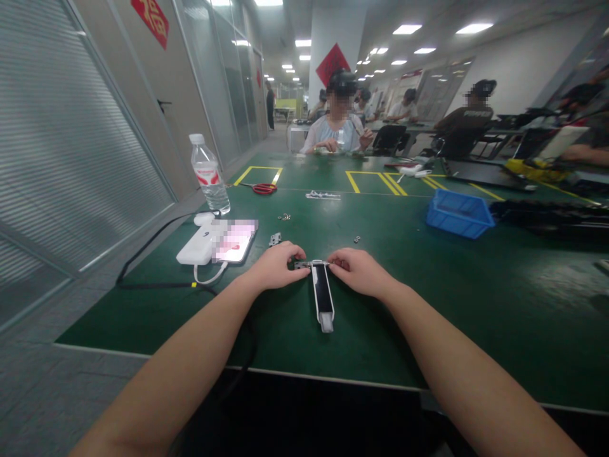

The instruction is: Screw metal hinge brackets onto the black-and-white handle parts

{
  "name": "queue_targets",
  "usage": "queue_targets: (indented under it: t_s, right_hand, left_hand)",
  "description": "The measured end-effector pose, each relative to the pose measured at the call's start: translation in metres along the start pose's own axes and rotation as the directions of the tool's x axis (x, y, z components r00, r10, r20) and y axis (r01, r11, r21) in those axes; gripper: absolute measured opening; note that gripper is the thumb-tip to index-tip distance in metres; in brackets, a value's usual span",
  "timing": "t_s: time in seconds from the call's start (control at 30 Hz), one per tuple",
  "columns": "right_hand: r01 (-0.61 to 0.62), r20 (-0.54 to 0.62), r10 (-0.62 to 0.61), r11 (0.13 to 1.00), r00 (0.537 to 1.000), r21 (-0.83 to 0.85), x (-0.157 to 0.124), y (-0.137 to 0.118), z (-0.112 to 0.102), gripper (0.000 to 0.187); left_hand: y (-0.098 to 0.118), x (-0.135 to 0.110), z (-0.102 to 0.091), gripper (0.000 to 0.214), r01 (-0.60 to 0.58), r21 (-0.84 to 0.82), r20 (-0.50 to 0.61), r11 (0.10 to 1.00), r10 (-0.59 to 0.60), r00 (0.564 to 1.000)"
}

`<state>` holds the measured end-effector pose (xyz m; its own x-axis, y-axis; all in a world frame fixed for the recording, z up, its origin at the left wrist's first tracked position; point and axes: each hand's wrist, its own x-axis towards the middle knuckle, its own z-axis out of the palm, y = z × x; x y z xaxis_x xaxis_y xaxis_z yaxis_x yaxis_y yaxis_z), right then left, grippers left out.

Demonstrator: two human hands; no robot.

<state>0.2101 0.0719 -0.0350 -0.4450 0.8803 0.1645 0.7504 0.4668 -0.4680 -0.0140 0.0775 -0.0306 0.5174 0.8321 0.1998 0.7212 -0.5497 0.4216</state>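
My left hand [284, 266] is closed in a pinch on a small metal part [301, 265], which its thumb and fingers partly cover. My right hand [354, 270] is also pinched, at the right end of the same thin metal line; what sits between its fingertips is hidden. Between the hands, a long narrow device with a white frame and black face [322, 289] lies on the green table. Its far end meets the metal part, and a pale translucent piece [326, 322] sticks out of its near end. Just beyond my left hand is a small metal bracket [275, 239].
Small metal rings [285, 217], more small rings [356, 239] and pale strips [323, 195] lie farther back. On the left are a water bottle [210, 181], white power bank [200, 244], phone [238, 240] and red-handled scissors [264, 188]. A blue bin [459, 214] stands right. A person sits opposite.
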Motion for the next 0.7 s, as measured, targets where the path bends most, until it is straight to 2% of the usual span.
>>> queue_targets:
  t_s: [0.3,0.7]
  right_hand:
    - [-0.019,-0.007,0.019,0.999,1.0,-0.048,0.0005,0.001,-0.0008,0.016]
    - [-0.002,0.001,0.002,0.999,1.0,-0.042,0.0017,0.0019,0.0025,0.014]
  left_hand:
    - [0.0004,-0.0001,-0.0064,0.037,0.056,0.08,0.058,0.995,-0.061,0.996]
    - [-0.0021,0.001,-0.0023,0.036,0.033,-0.025,0.058,0.999,-0.031,0.998]
